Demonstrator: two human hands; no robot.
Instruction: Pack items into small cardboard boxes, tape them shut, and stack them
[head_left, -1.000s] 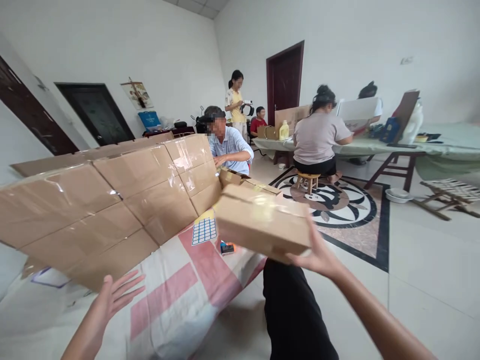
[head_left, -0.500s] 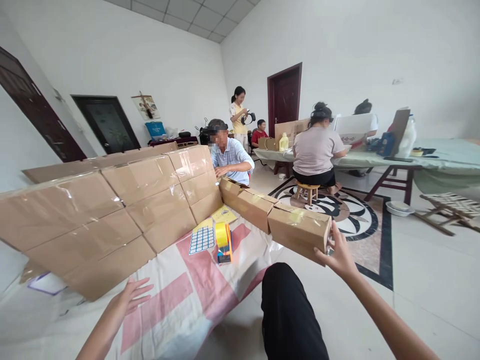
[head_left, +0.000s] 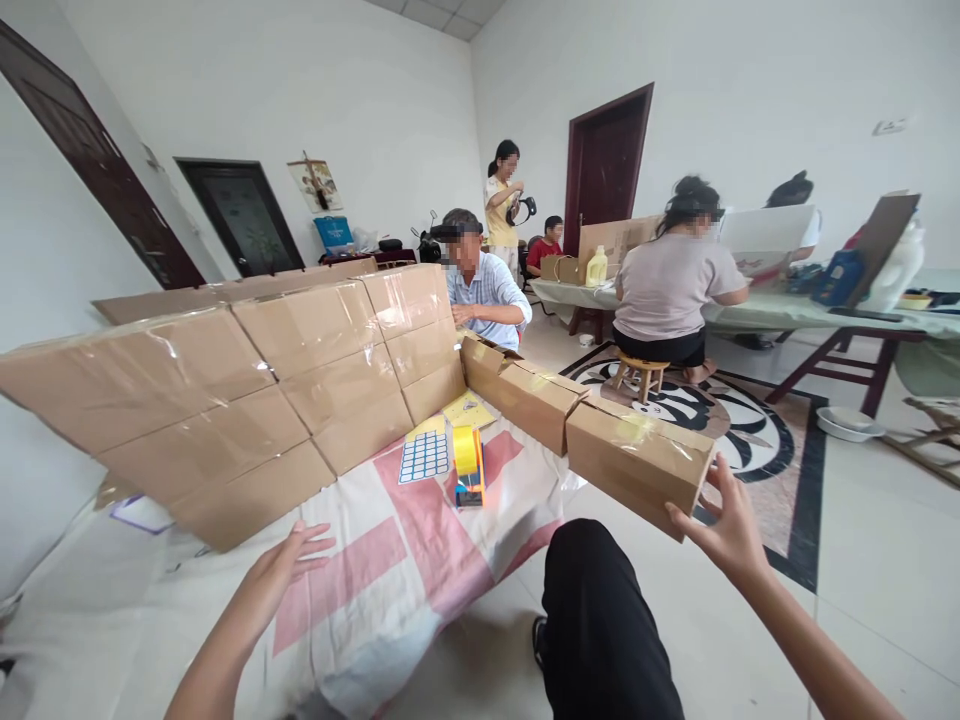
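My right hand (head_left: 724, 530) touches the near end of a taped cardboard box (head_left: 637, 462), fingers spread against its end face. That box stands last in a row of boxes (head_left: 525, 395) along the cloth's right edge. My left hand (head_left: 281, 570) hovers open over the pink-and-white cloth (head_left: 390, 580), near the bottom of a stacked wall of taped boxes (head_left: 247, 400). A yellow tape dispenser (head_left: 468, 465) and a blue sticker sheet (head_left: 424, 456) lie on the cloth between the two rows.
My dark trouser leg (head_left: 600, 630) lies at the bottom centre. A person in a striped shirt (head_left: 484, 295) sits behind the boxes. Other people sit at a long table (head_left: 750, 315) at the right, one stands by the dark door (head_left: 607, 165). Tiled floor with a round pattern (head_left: 712, 420).
My right hand has carried the box down and set it at the end of the right-hand row, then shifted to its end face. The left hand stayed open over the cloth.
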